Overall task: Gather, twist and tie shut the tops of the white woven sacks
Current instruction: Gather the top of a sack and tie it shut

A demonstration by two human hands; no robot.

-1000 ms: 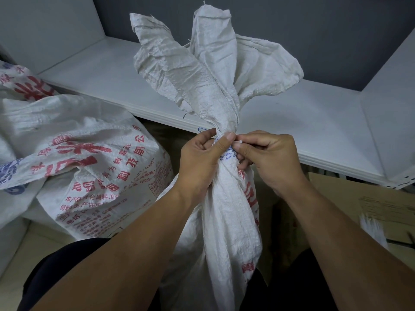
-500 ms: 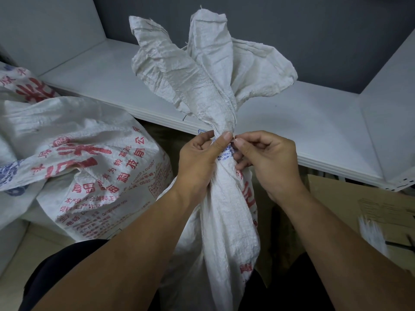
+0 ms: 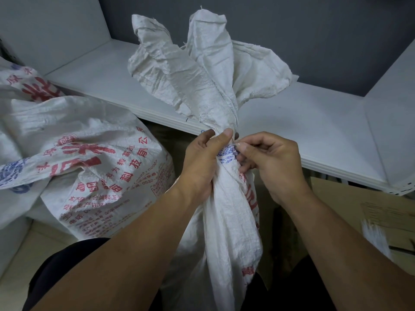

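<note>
Head view: white woven sack [image 3: 233, 209] upright between the knees, neck gathered and twisted. Left hand [image 3: 202, 162] wraps the neck, fingers curled tight round it, thumb laid up along the twist. Right hand [image 3: 274, 162] is just beside it on the other side of the neck. Its thumb and fingertips [image 3: 241, 146] are pinched together on the blue-printed band of fabric. Cannot tell if they also hold a tie. Loose sack top fans out above both sets of fingers in crumpled flaps. Sack body hangs below the fingers, with red print on the side under the right hand.

Beyond the fingertips: white shelf [image 3: 314, 122], flat, layered front edge, running left to right. A dark grey wall [image 3: 314, 30] rises behind it. White panel [image 3: 56, 25] closes the shelf on the left, and another white panel [image 3: 393, 70] stands at the right.

Left of the left hand's fingers: second sack [image 3: 101, 167], slumped, red and blue print, well apart from the grip. Pale floor [image 3: 20, 254] shows below it.

Right of the right hand's fingers, lower down: brown cardboard [image 3: 359, 198] lying flat under the shelf edge. A blurred white frayed bundle [image 3: 375, 239] lies on it; cannot tell what it is.
</note>
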